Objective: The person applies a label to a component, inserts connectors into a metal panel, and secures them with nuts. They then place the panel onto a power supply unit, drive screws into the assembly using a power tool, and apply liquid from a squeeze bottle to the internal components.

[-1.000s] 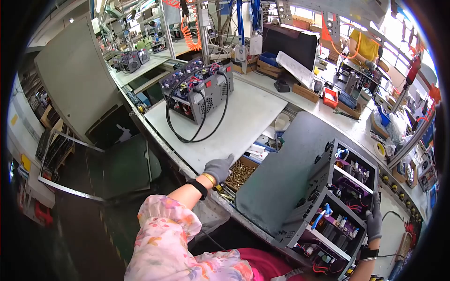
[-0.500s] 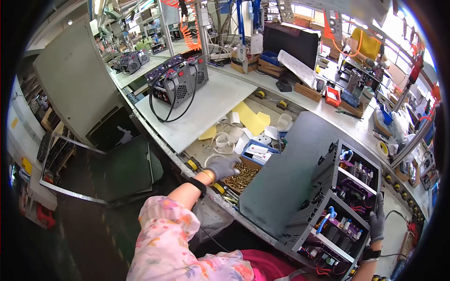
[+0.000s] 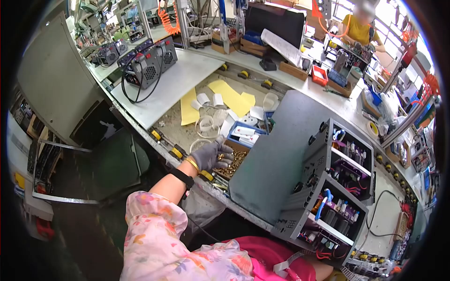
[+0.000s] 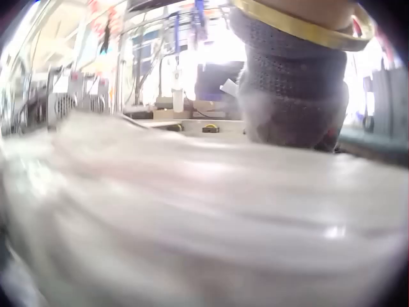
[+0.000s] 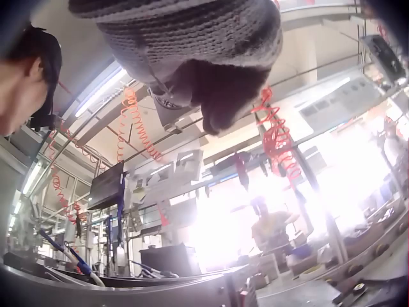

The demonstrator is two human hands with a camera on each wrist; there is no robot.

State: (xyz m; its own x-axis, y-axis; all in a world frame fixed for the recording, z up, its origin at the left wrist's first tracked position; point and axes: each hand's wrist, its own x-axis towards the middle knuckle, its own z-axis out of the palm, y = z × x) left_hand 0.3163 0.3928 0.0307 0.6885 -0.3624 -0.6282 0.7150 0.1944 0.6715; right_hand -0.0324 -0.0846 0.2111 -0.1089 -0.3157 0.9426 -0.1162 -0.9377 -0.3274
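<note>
The screws (image 3: 234, 164) lie in a box at the tabletop's (image 3: 173, 84) near edge, beside the grey chassis (image 3: 300, 164). The gloved left hand (image 3: 212, 155) curls its fingers into them, pinching some. The right hand's (image 5: 192, 57) fingers cannot be made out.

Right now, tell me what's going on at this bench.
A person in grey work gloves is at an assembly bench. Their left hand is down in the box of brass screws, fingers curled among them. Beside it stands an open grey electronics chassis, tipped on edge with its boards showing. The right hand is raised near the wrist camera; what it holds, if anything, is unclear.
</note>
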